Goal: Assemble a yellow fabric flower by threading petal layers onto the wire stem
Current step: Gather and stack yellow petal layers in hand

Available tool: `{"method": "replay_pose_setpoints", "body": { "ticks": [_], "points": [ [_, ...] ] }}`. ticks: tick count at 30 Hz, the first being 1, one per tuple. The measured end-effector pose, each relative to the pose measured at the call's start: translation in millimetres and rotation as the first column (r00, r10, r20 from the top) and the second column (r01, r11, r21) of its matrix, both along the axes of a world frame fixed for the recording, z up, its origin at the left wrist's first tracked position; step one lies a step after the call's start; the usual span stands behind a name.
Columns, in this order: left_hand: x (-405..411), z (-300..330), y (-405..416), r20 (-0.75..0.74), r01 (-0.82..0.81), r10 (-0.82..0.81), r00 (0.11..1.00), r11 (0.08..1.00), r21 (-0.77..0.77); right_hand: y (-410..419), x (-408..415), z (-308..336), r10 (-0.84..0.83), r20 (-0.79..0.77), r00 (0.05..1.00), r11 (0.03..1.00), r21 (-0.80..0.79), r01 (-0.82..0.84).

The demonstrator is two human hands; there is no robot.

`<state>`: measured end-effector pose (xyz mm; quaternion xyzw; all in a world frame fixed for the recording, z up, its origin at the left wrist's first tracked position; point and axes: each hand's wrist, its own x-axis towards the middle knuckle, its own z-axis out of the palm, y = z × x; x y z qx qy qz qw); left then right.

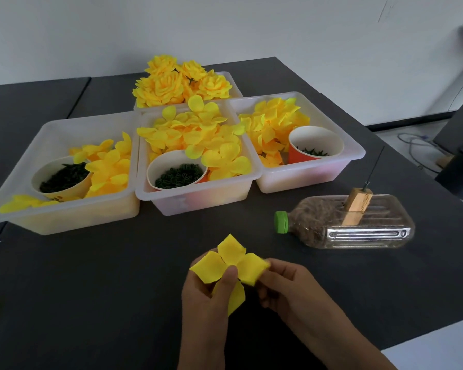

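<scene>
A yellow four-lobed fabric petal layer [231, 265] is held flat-faced above the dark table, pinched at its centre and right lobe. The thin dark wire stem [374, 166] is stood upright, tilted slightly, in a wooden block [356, 206] set into a plastic bottle [353, 222] laid on its side.
</scene>
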<state>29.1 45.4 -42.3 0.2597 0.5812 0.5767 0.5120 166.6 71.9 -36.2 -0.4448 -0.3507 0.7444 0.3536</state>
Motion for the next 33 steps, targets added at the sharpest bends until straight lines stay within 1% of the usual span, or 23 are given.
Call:
{"method": "replay_pose_setpoints", "body": {
  "ticks": [2, 4, 6, 8, 10, 12, 13, 19, 26, 29, 33],
  "points": [
    [1, -1, 0, -0.029, 0.012, -0.011, 1.0, 1.0, 0.015, 1, -1, -1, -0.069, 0.023, 0.997, 0.997, -0.038, 0.07],
    [3, -1, -1, -0.073, 0.026, -0.023, 0.997, 0.999, 0.041, 2, -5, 0, -0.114, 0.033, 0.993, 0.987, -0.108, 0.117],
    [4, -1, -2, -0.117, 0.019, -0.011, 0.993, 0.997, 0.069, 3, -8, 1, -0.166, -0.009, 0.986, 0.963, -0.217, 0.16],
    [5, -1, -2, -0.146, -0.005, 0.014, 0.989, 0.998, 0.066, 1, -9, 3, -0.191, -0.074, 0.979, 0.949, -0.269, 0.165],
    [4, -1, -2, -0.15, -0.026, 0.036, 0.988, 0.997, 0.067, -2, -7, 1, -0.132, -0.111, 0.985, 0.976, -0.19, 0.109],
    [4, -1, -1, -0.144, -0.034, 0.044, 0.989, 0.997, 0.072, -5, -3, 1, -0.03, -0.082, 0.996, 0.998, -0.06, 0.025],
    [4, 0, -1, -0.146, -0.035, 0.045, 0.988, 0.997, 0.069, -7, -1, 1, -0.005, -0.061, 0.998, 1.0, -0.023, 0.003],
    [5, -2, -1, -0.149, -0.051, 0.055, 0.987, 0.998, 0.026, -7, 3, 3, 0.007, 0.037, 0.999, 1.0, 0.019, -0.008],
    [8, -1, 0, -0.017, -0.087, 0.087, 0.996, 0.996, -0.014, -12, 0, 1, -0.102, -0.007, 0.995, 0.993, 0.059, 0.103],
    [6, -3, 0, 0.012, -0.09, 0.09, 0.996, 0.995, -0.032, -12, 0, 4, -0.082, 0.042, 0.996, 0.993, 0.094, 0.078],
    [5, -3, 1, 0.021, -0.066, 0.067, 0.998, 0.997, -0.049, -13, -1, 8, -0.069, 0.119, 0.991, 0.982, 0.182, 0.046]
  ]
}}
